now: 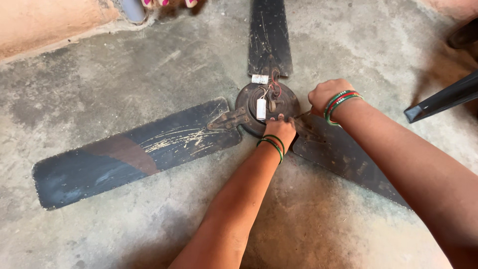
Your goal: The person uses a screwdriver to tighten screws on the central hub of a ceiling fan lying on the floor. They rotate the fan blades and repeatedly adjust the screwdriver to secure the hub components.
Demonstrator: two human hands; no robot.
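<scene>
Fan parts lay flat on the concrete floor (149,74) at the centre of the frame: a dark round motor hub (256,97) with three worn black blades fanning out from it. The left hand (282,128) rested on the lower rim of the hub, fingers curled down and pressed together against the metal; whether they pinched anything small could not be told. The right hand (326,94) sat just right of the hub, closed into a loose fist over the bracket of the lower-right blade (348,159), its fingertips hidden underneath. Both wrists wore green and red bangles.

A small white block (261,108) stood on the hub face, a second white piece (259,78) lay at the hub's upper edge, and thin red and white wires (275,84) ran between them. The left blade (129,154), scratched and patched with brown, reached toward the lower left; a rusty bracket (226,120) joined it to the hub. The top blade (269,35) was cut off by the upper edge of the frame, and the lower-right blade was partly covered by the right forearm.

Floor cement looked grey, stained and dusty. A pinkish wall base (45,22) filled the upper left, with a grey pipe (133,9) beside it. A dark angled bar (443,99) entered from the right edge, its nature unclear.
</scene>
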